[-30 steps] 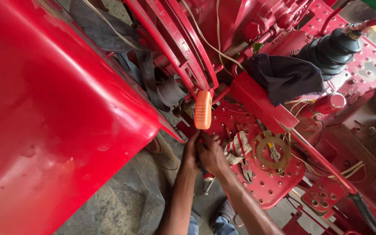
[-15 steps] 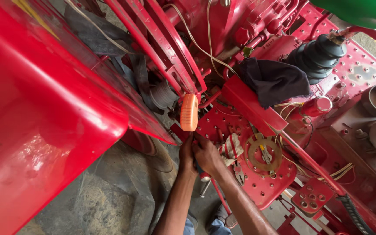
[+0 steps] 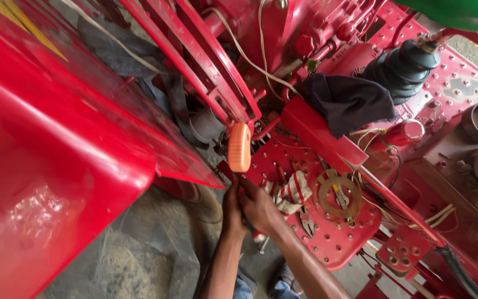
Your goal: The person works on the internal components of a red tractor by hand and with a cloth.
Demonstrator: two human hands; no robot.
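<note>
My left hand and my right hand are pressed together at the near corner of a red perforated footplate, just below an orange ribbed lamp. The fingers of both hands are curled against the plate's edge, and what they grip is hidden. A short metal-tipped piece sticks out under my right wrist. A striped rag, pliers and a brass-coloured ring lie on the plate beside my right hand.
A big red fender fills the left. A dark cloth drapes over a red bar, with a black rubber lever boot behind it. Loose wires run across the frame. Concrete floor lies below, beside a small pedal plate.
Both hands have stayed at the plate's corner under the orange lamp. The view has drifted, so the machine sits lower and further left in the picture.
</note>
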